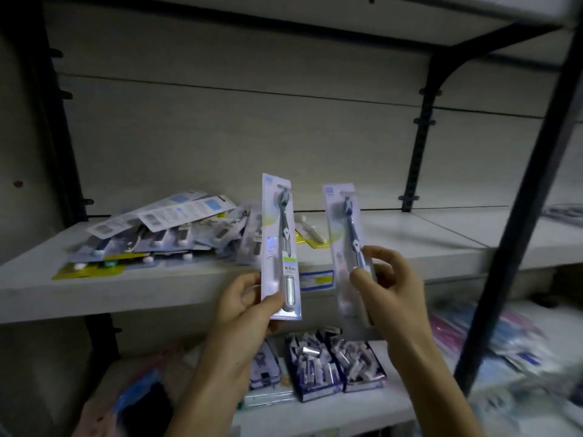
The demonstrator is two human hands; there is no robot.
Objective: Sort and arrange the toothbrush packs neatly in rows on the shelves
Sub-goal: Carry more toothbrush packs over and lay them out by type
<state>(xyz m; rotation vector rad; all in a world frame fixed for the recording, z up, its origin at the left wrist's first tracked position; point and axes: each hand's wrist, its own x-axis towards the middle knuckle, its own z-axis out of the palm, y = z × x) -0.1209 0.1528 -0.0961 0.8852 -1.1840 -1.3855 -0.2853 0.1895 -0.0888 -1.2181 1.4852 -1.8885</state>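
Note:
My left hand [249,302] grips the bottom of a toothbrush pack [279,234] and holds it upright in front of the white shelf [426,234]. A second toothbrush pack [345,234], also upright, is pinched near its lower half by my right hand [386,285]. Both packs show a dark brush under clear plastic. Behind them, on the left part of the shelf, lies a loose pile of toothbrush packs [157,234], overlapping at odd angles, some with yellow cards. One more pack [310,234] lies flat between the two held ones.
Dark metal uprights [517,222] and a bracket [422,146] frame the shelf bay. The lower shelf holds open boxes of small items [334,364] and blurred pink and blue packets [492,339] at the right. A price label [317,279] sticks to the shelf's front edge.

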